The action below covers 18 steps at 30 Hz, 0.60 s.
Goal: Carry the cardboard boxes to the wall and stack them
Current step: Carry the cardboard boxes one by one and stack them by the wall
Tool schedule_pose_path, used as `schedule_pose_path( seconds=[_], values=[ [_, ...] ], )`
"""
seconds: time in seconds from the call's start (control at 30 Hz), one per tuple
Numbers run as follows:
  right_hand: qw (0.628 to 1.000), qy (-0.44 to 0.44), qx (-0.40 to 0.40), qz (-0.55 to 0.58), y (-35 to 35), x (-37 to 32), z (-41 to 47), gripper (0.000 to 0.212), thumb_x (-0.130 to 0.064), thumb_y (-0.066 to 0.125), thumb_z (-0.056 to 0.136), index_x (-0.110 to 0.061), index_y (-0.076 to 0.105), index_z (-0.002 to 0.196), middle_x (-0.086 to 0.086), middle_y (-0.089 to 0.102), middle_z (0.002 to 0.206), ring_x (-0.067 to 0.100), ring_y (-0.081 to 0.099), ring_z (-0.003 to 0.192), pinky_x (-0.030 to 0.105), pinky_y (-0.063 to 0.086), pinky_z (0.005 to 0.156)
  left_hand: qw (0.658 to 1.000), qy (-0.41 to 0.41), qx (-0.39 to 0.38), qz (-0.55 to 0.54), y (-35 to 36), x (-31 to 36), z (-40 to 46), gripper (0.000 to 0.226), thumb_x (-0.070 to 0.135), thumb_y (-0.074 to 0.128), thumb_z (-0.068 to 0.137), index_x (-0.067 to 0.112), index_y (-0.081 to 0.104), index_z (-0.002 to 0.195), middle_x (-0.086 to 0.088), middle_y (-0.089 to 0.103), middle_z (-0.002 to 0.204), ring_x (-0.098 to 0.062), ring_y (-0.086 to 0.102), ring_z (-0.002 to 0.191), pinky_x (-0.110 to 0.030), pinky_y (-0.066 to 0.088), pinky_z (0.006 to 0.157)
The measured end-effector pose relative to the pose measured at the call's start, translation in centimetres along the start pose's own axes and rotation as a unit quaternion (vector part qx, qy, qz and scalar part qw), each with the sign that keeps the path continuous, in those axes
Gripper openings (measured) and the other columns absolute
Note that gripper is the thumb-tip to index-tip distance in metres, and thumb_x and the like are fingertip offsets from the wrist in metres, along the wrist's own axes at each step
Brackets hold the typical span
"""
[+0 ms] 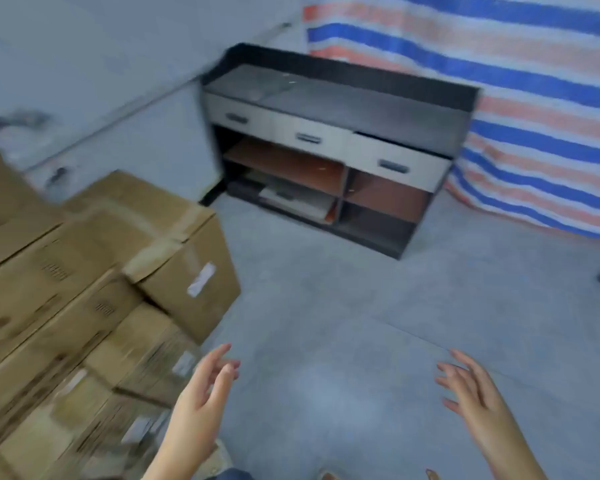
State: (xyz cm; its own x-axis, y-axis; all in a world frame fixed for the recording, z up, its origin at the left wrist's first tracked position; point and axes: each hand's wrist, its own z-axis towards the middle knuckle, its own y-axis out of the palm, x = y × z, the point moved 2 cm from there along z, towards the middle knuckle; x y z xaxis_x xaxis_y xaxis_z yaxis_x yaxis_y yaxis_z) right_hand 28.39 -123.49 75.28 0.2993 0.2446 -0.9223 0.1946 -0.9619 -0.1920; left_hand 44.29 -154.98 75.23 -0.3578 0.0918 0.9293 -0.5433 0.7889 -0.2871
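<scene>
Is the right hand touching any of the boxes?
Apart. The head view shows the right hand open over bare floor, far from the boxes.

Both hands out in front, low in view, well apart, forearms bare. Left hand (201, 393): fingers loosely spread, slightly bent, palm facing inward to the right, grip empty. Right hand (471, 389): fingers splayed and relaxed, palm turned inward/down, grip empty too. Neither touches anything. Some motion blur.

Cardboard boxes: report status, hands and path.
Left hand and right hand open, holding nothing. Cardboard boxes stacked at left by the wall. Floor ahead bare; cabinet beyond.
</scene>
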Motion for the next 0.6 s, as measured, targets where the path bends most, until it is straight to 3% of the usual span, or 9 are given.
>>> schedule_pose_path(
  seconds=[0.1, 0.17, 0.23, 0.27, 0.33, 0.43, 0.5, 0.57, 0.6],
  values=[
    [0.996, -0.004, 0.09, 0.027, -6.7, 0.8, -1.9, 0.101, -0.094, 0.062, 0.022, -0.036, 0.054, 0.105, -0.004, 0.064, 0.104, -0.008, 0.065, 0.077, 0.01, 0.052, 0.061, 0.996, 0.027, -0.085, 0.02, 5.9, 2.3, 2.2, 0.034, 0.003, 0.044, 0.096, 0.033, 0.055, 0.108, 0.003, 0.07, 0.088, 0.004, 0.064, 0.077, -0.013, 0.048, 0.072],
    [0.987, 0.001, 0.155, 0.034, -9.8, 1.7, -3.3, 0.087, -0.088, 0.066, 0.04, -0.034, 0.055, 0.107, -0.005, 0.065, 0.103, -0.002, 0.067, 0.084, 0.01, 0.052, 0.062, 0.987, 0.056, -0.145, 0.039, 9.6, 4.0, 3.7, 0.032, 0.007, 0.046, 0.097, 0.036, 0.054, 0.107, 0.007, 0.07, 0.088, 0.004, 0.064, 0.079, -0.016, 0.049, 0.075],
    [0.977, 0.014, 0.207, 0.055, -12.1, 2.7, -4.4, 0.039, -0.05, 0.065, 0.083, -0.03, 0.054, 0.115, -0.003, 0.065, 0.108, 0.015, 0.066, 0.101, 0.011, 0.053, 0.067, 0.975, 0.084, -0.198, 0.054, 13.3, 6.1, 5.1, 0.024, 0.016, 0.05, 0.097, 0.037, 0.053, 0.107, 0.008, 0.069, 0.091, 0.005, 0.064, 0.08, -0.02, 0.048, 0.079],
    [0.97, 0.024, 0.237, 0.055, -13.1, 3.4, -4.6, 0.026, -0.029, 0.057, 0.093, -0.027, 0.052, 0.119, -0.001, 0.064, 0.11, 0.022, 0.063, 0.106, 0.011, 0.052, 0.069, 0.968, 0.097, -0.221, 0.061, 15.2, 7.2, 5.8, 0.024, 0.016, 0.049, 0.097, 0.038, 0.053, 0.106, 0.006, 0.069, 0.091, 0.005, 0.064, 0.081, -0.022, 0.048, 0.08],
    [0.956, 0.034, 0.287, 0.048, -15.0, 4.2, -5.0, 0.027, -0.016, 0.049, 0.097, -0.026, 0.051, 0.121, 0.003, 0.064, 0.114, 0.024, 0.062, 0.107, 0.017, 0.053, 0.074, 0.955, 0.116, -0.264, 0.071, 19.1, 9.3, 7.3, 0.028, 0.012, 0.046, 0.097, 0.038, 0.053, 0.105, 0.004, 0.068, 0.094, 0.005, 0.064, 0.082, -0.021, 0.05, 0.079],
    [0.931, 0.044, 0.358, 0.065, -17.5, 4.1, -5.2, 0.025, -0.018, 0.049, 0.097, -0.03, 0.051, 0.119, 0.004, 0.063, 0.115, 0.02, 0.062, 0.106, 0.036, 0.053, 0.086, 0.93, 0.142, -0.329, 0.085, 25.5, 11.8, 9.1, 0.022, 0.02, 0.051, 0.097, 0.04, 0.053, 0.105, 0.006, 0.068, 0.095, 0.002, 0.064, 0.086, -0.014, 0.05, 0.076],
    [0.909, 0.051, 0.404, 0.09, -18.7, 3.7, -5.2, 0.021, -0.036, 0.055, 0.093, -0.039, 0.053, 0.113, -0.001, 0.064, 0.113, 0.017, 0.064, 0.105, 0.04, 0.05, 0.09, 0.91, 0.155, -0.374, 0.093, 29.9, 13.4, 10.3, 0.026, 0.015, 0.048, 0.097, 0.038, 0.053, 0.107, 0.004, 0.068, 0.098, 0.002, 0.064, 0.085, -0.018, 0.05, 0.079],
    [0.89, 0.055, 0.442, 0.1, -19.9, 3.2, -4.6, 0.056, -0.077, 0.062, 0.064, -0.044, 0.053, 0.108, -0.01, 0.066, 0.107, 0.006, 0.066, 0.099, 0.035, 0.052, 0.084, 0.887, 0.171, -0.417, 0.102, 34.3, 15.6, 11.2, 0.03, 0.01, 0.044, 0.097, 0.037, 0.053, 0.106, 0.004, 0.069, 0.096, 0.004, 0.064, 0.082, -0.025, 0.049, 0.083],
    [0.879, 0.064, 0.462, 0.101, -20.4, 3.3, -4.4, 0.074, -0.088, 0.06, 0.049, -0.045, 0.053, 0.108, -0.012, 0.066, 0.105, 0.003, 0.066, 0.096, 0.033, 0.052, 0.082, 0.875, 0.178, -0.438, 0.107, 36.4, 16.6, 11.5, 0.03, 0.01, 0.044, 0.097, 0.037, 0.053, 0.107, 0.006, 0.069, 0.094, 0.005, 0.064, 0.082, -0.029, 0.049, 0.085]
  ],
)
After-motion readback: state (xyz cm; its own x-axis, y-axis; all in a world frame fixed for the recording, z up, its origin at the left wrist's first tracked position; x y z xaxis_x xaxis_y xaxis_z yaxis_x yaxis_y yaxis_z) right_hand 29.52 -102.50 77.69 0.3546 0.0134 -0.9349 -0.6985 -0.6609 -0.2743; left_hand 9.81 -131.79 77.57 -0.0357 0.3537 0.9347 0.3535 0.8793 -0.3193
